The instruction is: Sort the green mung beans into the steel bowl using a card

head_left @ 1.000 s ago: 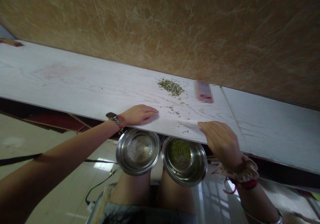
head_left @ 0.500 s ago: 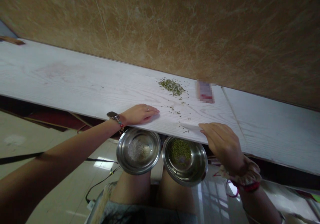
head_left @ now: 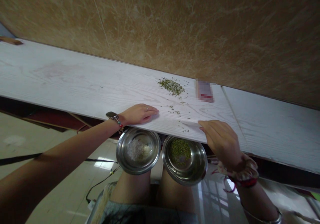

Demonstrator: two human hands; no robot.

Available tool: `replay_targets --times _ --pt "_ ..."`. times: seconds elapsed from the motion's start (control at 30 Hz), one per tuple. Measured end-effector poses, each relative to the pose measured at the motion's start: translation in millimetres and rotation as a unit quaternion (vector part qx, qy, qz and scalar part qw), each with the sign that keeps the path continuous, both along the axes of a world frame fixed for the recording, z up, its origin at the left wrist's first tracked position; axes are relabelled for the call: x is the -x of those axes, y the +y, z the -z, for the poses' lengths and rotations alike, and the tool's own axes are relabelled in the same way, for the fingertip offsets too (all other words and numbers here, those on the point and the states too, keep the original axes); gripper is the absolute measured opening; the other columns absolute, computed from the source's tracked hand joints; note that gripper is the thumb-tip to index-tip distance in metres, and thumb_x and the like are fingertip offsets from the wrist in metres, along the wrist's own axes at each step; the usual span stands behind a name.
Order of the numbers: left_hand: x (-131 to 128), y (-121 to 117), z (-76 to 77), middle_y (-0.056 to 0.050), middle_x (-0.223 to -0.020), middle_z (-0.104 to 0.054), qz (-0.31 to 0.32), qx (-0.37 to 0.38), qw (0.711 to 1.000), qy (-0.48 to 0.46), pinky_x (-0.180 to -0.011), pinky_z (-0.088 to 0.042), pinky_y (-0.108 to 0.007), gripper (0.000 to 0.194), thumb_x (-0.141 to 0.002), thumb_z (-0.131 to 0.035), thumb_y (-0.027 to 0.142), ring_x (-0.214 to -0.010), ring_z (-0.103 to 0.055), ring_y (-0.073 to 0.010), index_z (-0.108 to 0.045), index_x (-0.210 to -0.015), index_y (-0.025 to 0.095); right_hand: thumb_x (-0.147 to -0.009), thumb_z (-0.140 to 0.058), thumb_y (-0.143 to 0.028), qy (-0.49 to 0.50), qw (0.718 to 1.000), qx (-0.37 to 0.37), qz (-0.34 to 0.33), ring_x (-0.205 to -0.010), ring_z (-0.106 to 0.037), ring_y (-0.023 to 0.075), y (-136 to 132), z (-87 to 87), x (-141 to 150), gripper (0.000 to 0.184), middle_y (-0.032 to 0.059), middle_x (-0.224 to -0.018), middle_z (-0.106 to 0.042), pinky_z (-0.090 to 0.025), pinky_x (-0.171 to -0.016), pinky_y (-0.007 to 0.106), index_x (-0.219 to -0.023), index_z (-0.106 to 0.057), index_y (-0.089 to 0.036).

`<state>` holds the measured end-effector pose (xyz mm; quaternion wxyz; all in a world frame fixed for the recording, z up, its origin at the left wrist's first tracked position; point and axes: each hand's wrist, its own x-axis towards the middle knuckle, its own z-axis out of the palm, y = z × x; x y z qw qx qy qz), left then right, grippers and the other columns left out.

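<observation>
My left hand [head_left: 141, 113] lies flat on the white wooden shelf, fingers stretched out and holding nothing. To its right and farther back is a loose pile of green mung beans [head_left: 172, 86] mixed with whitish grains, and a sparse trail of beans runs toward the front edge. At that edge my right hand [head_left: 221, 139] is closed, fingers bent down. A thin pale sliver [head_left: 191, 124] juts from its fingertips; its kind cannot be made out. Below the edge, one steel bowl [head_left: 122, 160] holds whitish grains, and a second steel bowl [head_left: 200, 174] holds mung beans.
Behind the shelf [head_left: 75, 83] rises a brown marbled wall [head_left: 160, 27]. A blurred-out flat item [head_left: 205, 91] lies near the wall, right of the pile. A brown wooden piece [head_left: 11, 41] is at the far left. Both bowls sit over my knees; a black cable [head_left: 93, 185] runs on the floor.
My right hand has shifted very slightly up and left along the shelf edge, with the pale sliver. My left hand, the bean pile and the bowls look unchanged.
</observation>
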<state>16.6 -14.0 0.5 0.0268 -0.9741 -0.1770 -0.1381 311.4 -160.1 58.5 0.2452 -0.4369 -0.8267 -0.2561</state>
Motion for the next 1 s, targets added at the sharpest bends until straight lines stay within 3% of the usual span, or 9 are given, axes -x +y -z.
replay_targets --times 0.6,0.77,1.0 --pt "0.1 0.3 0.7 -0.005 -0.121 -0.064 -0.006 0.004 1.000 0.003 -0.092 -0.045 -0.029 0.029 -0.095 -0.040 0.022 -0.105 -0.060 -0.0155 -0.059 -0.116 0.019 -0.082 -0.052 -0.003 0.015 0.999 0.014 -0.028 -0.081 -0.062 0.0176 -2.8 -3.9 2.3 0.022 0.0070 -0.084 -0.070 -0.047 -0.072 0.030 -0.099 -0.061 -0.014" --pt "1.0 2.1 1.6 -0.009 -0.120 -0.064 0.024 -0.023 0.999 0.012 -0.090 -0.046 -0.031 0.029 -0.096 -0.038 0.021 -0.107 -0.060 -0.0185 -0.059 -0.115 0.015 -0.085 -0.051 -0.007 0.016 1.000 0.001 -0.011 -0.080 -0.062 0.0172 2.5 -1.1 5.1 0.020 0.0061 -0.085 -0.071 -0.047 -0.072 0.030 -0.099 -0.062 -0.016" --pt "2.1 3.0 2.3 -0.008 -0.123 -0.062 0.022 -0.002 1.000 0.013 -0.092 -0.045 -0.031 0.030 -0.095 -0.039 0.020 -0.109 -0.059 -0.0177 -0.057 -0.118 0.017 -0.085 -0.050 -0.007 0.029 0.998 0.043 -0.026 -0.080 -0.062 0.0170 -4.5 0.2 0.3 0.021 0.0059 -0.084 -0.070 -0.047 -0.074 0.031 -0.098 -0.063 -0.016"
